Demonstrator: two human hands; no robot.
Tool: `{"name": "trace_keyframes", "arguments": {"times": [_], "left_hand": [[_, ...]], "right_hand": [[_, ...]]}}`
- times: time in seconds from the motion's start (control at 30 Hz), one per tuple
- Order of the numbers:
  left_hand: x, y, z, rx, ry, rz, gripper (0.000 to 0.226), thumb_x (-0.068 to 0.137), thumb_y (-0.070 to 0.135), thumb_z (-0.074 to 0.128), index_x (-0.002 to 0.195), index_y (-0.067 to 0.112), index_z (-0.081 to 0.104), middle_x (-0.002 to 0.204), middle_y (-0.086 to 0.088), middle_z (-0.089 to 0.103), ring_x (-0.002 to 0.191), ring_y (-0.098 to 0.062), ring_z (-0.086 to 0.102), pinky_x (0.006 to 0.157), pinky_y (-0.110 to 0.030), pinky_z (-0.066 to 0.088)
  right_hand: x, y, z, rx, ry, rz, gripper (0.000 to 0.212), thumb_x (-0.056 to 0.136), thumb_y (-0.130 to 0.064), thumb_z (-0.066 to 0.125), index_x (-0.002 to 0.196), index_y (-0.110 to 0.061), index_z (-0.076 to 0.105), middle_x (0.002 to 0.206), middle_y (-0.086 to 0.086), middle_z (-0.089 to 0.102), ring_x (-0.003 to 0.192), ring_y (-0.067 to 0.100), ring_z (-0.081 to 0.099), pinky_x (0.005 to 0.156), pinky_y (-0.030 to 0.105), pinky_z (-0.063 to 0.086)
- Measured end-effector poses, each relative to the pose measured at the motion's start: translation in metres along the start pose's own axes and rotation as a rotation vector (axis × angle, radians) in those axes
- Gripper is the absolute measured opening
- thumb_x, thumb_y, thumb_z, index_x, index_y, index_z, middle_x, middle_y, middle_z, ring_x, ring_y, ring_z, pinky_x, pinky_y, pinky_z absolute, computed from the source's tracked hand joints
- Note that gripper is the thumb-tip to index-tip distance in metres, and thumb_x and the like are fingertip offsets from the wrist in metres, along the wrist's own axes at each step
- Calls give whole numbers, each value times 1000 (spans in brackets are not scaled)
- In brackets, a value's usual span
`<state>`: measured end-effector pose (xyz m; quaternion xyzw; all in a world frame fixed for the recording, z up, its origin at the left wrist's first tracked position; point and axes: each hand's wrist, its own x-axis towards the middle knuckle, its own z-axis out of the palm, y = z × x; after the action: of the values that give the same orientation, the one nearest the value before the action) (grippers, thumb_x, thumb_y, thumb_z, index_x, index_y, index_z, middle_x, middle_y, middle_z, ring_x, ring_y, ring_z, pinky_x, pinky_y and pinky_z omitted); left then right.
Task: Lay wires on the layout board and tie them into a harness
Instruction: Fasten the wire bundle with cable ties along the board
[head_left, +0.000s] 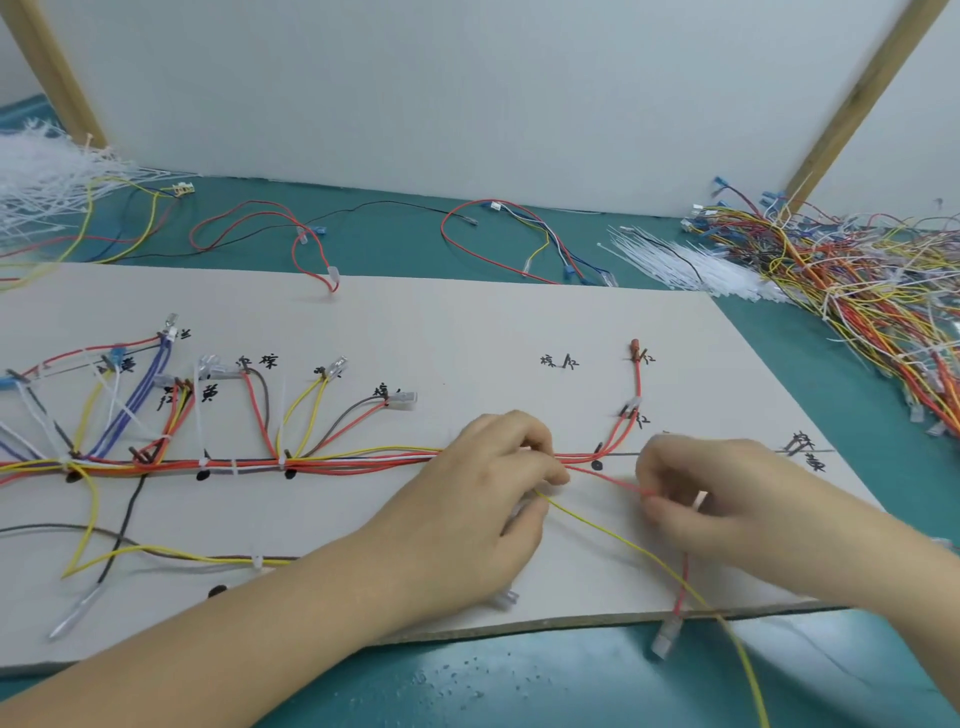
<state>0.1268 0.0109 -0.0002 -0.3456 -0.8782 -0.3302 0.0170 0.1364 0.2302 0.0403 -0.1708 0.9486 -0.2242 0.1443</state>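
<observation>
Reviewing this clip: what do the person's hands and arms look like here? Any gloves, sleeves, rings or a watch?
Both the left hand and the right hand are bare, with no gloves. The forearms are uncovered as far as the frame shows, with no sleeve in view. No ring, watch, wristband or marking shows on either. Nails look short and unpainted.
</observation>
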Motion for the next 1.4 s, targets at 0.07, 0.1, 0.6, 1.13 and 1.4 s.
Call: {"name": "trace_keyframes", "arguments": {"times": [0.07,0.1,0.6,1.13,1.4], "left_hand": [[0,1,0,54,-51,12,33,85,19,44,108,9,65,109,0,51,103,-13,43,92,-13,28],[1,2,-2,58,-75,12,36,86,22,42,111,10,65,111,0,52,105,-14,43,94,-14,27],[1,-1,0,50,-198,82,53,95,33,42,145,26,26,143,28,13,136,6,1,106,-4,-7],[0,0,0,72,-206,76,45,88,42,38,129,26,48,156,5,15,140,-3,8,109,-10,0],[1,2,-1,25,-204,102,41,86,34,42,122,20,55,151,4,28,129,0,16,103,-4,6]], "right_hand": [[3,4,-7,152,-64,52,17,87,-15,56,78,-29,52,69,-7,65,54,6,54,60,24,47],[4,6,-9,238,-105,74,16,88,-13,56,83,-27,51,68,-4,66,53,9,56,59,25,48],[-3,17,-16,659,-176,78,19,87,-13,59,82,-26,71,65,3,56,56,18,52,50,19,46],[11,47,-29,275,-257,-65,69,72,-16,80,127,-43,49,112,-28,49,76,7,57,70,20,51],[7,44,-27,156,-59,-135,26,74,-25,77,86,-47,69,88,-17,63,68,8,60,64,17,48]]}}
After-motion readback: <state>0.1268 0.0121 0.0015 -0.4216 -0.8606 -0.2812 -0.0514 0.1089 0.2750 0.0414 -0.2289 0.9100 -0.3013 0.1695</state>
